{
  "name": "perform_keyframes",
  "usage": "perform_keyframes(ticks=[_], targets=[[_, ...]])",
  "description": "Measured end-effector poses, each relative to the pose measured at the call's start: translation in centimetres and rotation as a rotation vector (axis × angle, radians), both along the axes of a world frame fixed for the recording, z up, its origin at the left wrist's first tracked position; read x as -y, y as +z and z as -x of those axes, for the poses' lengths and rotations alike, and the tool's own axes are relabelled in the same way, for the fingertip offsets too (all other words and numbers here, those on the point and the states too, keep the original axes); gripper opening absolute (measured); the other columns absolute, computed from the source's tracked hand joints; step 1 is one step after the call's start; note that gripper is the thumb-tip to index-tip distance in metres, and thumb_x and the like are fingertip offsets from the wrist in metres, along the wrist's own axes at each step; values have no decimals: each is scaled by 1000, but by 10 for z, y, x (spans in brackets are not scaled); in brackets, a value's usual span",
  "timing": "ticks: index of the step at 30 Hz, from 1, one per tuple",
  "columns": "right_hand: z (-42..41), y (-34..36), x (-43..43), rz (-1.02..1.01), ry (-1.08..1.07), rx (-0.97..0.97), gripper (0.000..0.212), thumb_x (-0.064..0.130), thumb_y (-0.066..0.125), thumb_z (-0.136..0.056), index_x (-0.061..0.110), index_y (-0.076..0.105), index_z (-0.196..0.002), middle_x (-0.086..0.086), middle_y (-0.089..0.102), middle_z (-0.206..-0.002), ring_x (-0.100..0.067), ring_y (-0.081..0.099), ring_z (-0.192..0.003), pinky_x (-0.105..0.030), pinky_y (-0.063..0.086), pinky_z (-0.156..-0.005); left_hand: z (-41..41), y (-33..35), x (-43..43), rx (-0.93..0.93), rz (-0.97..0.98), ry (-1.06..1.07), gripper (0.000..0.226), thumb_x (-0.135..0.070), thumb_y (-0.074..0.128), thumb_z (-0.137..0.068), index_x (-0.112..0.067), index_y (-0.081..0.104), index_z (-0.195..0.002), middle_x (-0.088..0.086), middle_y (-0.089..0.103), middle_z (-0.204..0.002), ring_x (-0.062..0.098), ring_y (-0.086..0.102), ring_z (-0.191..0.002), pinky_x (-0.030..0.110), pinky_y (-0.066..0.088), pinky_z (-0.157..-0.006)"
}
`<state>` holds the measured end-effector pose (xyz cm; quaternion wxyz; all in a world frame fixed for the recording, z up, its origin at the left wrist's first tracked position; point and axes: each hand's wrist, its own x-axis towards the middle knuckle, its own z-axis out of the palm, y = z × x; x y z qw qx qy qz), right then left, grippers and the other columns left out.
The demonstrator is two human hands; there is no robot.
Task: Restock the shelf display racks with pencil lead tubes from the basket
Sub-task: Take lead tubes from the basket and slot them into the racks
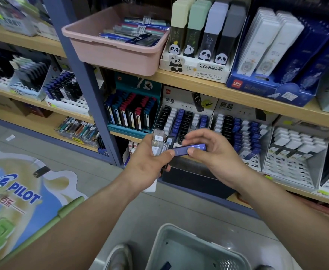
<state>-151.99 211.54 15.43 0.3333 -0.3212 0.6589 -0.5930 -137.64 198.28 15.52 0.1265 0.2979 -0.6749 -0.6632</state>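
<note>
My left hand (150, 164) grips a bundle of pencil lead tubes (159, 142), clear and dark ones fanned upward. My right hand (212, 152) pinches a dark blue lead tube (189, 149) held sideways between both hands; my left thumb touches its left end. Both hands hover in front of the tiered display racks (183, 121) of black, white and blue lead tubes on the middle shelf. A grey basket (159, 242) stands on the floor below, with one dark tube (165, 266) showing inside.
A pink bin (109, 55) of pens sits on the upper shelf beside a panda lead display (196, 69). More racks (288, 152) run to the right. A blue shelf post (85, 78) stands left of my hands. A floor sticker (19, 193) covers the floor at left.
</note>
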Motion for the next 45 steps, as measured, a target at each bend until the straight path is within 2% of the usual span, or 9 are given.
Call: perform_keyframes(ticks=[4, 7, 9, 12, 16, 19, 22, 35, 45], targets=[[3, 1, 1, 49, -186, 85, 34, 2, 82, -68, 11, 62, -94, -7, 70, -84, -27, 70, -83, -41, 60, -80, 0, -1, 1, 27, 20, -13, 40, -19, 64, -97, -17, 47, -132, 3, 65, -97, 9, 61, -61, 27, 45, -50], [6, 4, -1, 52, -263, 71, 23, 0, 76, -77, 10, 68, -96, -7, 75, -80, -22, 72, -74, -29, 60, -65, -1, -1, 1, 48, 23, -23, 37, -20, 65, -96, -19, 48, -129, 3, 66, -92, 9, 61, -61, 26, 44, -49], [17, 4, -1, -7, -328, -60, 21, 1, 70, -86, 11, 71, -104, -6, 76, -82, -17, 71, -71, -26, 60, -64, -1, -2, 5, 68, 10, 3, 43, -21, 65, -96, -19, 46, -134, 3, 65, -96, 10, 61, -62, 23, 43, -48], [48, -2, 0, -126, -401, -333, 22, 5, 66, -93, 11, 71, -114, -1, 75, -88, -11, 72, -77, -27, 60, -76, -4, -1, 10, 67, 18, 12, 32, -20, 66, -96, -21, 50, -125, 6, 66, -97, 12, 61, -64, 22, 45, -50], [88, -7, 6, -312, -353, -727, 24, 15, 63, -96, 15, 70, -119, -1, 72, -106, -13, 68, -97, -26, 53, -85, -7, -2, 11, 49, -20, -3, 34, -17, 65, -97, -18, 50, -127, 3, 63, -91, 12, 59, -63, 20, 44, -48], [106, -11, 17, -448, -307, -906, 23, 20, 65, -95, 19, 71, -117, 0, 72, -111, -14, 65, -98, -31, 53, -88, -7, -4, 12, 72, -9, -13, 42, -18, 65, -96, -18, 46, -134, 1, 62, -89, 10, 60, -61, 19, 44, -48], [117, -14, 28, -550, -270, -929, 17, 21, 68, -93, 22, 71, -110, 2, 72, -107, -15, 65, -97, -37, 55, -90, -7, -4, 12, 76, 3, -19, 39, -18, 65, -96, -20, 48, -131, -1, 62, -88, 9, 61, -60, 16, 45, -49], [120, -23, 37, -626, -219, -942, 12, 21, 72, -91, 26, 72, -102, 6, 71, -100, -11, 60, -85, -25, 47, -76, -8, 3, 10, 35, -20, -22, 28, -14, 64, -97, -19, 52, -122, -3, 61, -85, 13, 60, -63, 16, 45, -49], [116, -26, 41, -616, -160, -1088, 18, 21, 64, -95, 20, 74, -109, -1, 67, -115, -24, 62, -104, -30, 46, -85, -8, 4, 10, 18, -68, -1, 25, -11, 64, -96, -17, 54, -118, -4, 61, -82, 11, 57, -60, 16, 43, -47]])
